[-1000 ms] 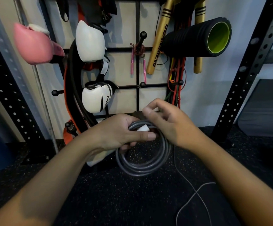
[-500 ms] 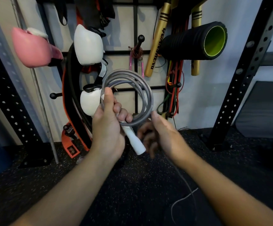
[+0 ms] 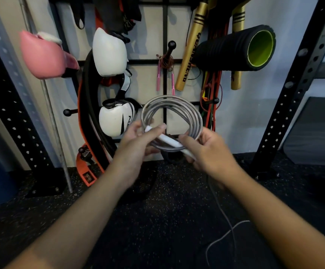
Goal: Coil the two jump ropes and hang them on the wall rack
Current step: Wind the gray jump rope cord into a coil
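Observation:
A grey jump rope (image 3: 193,115) wound into a coil stands upright in front of the black wall rack (image 3: 165,78). Its white handle (image 3: 166,139) lies across the coil's lower part. My left hand (image 3: 138,146) pinches the handle's upper end together with the coil's left side. My right hand (image 3: 208,152) grips the handle's lower end and the coil's right side. A second jump rope with thin pink handles (image 3: 158,76) hangs coiled on a rack peg (image 3: 171,45).
White boxing gloves (image 3: 109,53), a pink glove (image 3: 41,55), gold bats (image 3: 190,47), a black foam roller (image 3: 235,49) and red bands hang on the rack. Black perforated uprights (image 3: 293,84) stand at both sides. A thin light cord (image 3: 225,233) lies on the speckled floor.
The coil has shifted right and lower in front of the rack. My right hand, free a moment ago, has come up and taken the handle's lower end and the coil's right side.

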A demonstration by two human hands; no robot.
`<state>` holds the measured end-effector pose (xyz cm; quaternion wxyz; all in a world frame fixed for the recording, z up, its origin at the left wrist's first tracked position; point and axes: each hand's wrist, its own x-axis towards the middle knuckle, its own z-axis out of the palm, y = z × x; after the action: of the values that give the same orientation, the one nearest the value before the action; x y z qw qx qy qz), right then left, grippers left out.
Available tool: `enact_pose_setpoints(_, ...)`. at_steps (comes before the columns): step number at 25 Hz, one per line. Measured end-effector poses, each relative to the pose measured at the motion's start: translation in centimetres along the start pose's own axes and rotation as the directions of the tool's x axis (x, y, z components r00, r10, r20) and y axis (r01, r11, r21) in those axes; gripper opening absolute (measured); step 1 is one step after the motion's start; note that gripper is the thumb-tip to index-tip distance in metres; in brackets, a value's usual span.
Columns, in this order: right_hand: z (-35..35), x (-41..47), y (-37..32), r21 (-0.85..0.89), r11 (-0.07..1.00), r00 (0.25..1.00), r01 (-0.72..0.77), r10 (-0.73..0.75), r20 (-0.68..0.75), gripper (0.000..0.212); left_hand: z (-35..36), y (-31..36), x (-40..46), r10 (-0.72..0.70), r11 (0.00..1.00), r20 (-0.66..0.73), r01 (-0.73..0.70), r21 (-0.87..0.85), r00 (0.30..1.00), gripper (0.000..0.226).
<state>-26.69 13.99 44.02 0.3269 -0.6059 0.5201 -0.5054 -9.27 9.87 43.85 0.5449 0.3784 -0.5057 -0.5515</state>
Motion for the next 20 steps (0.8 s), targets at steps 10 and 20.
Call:
enact_pose_setpoints(10, -0.7, 0.0, -0.5, -0.540, 0.789, 0.920, 0.293, -0.079, 0.384, 0.015, 1.0, 4.3, -2.1, -0.132, 0.047, 0.511, -0.509, 0.859, 0.850, 0.091)
enact_pose_setpoints(20, -0.4, -0.3, 0.1, -0.486, 0.842, 0.949, 0.233, -0.088, 0.304, 0.045, -0.3, 2.1, -0.9, -0.273, 0.505, 0.416, -0.239, 0.829, 0.867, 0.029)
